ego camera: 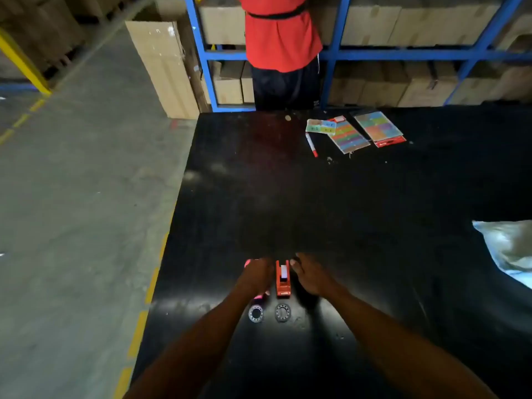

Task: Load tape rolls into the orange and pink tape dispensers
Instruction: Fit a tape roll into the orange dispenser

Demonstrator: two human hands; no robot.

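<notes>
Left grip covers the pink dispenser; right grip, loosely open, touches the orange dispenser.

Left hand seemingly covers pink dispenser; 2 rolls nearby.

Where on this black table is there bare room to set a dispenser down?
The widest bare patch is the table middle, between the hands and the far red marker and sticker sheets. It is crowded by the left hand, right hand, orange dispenser, pink dispenser and two tape rolls.
</notes>
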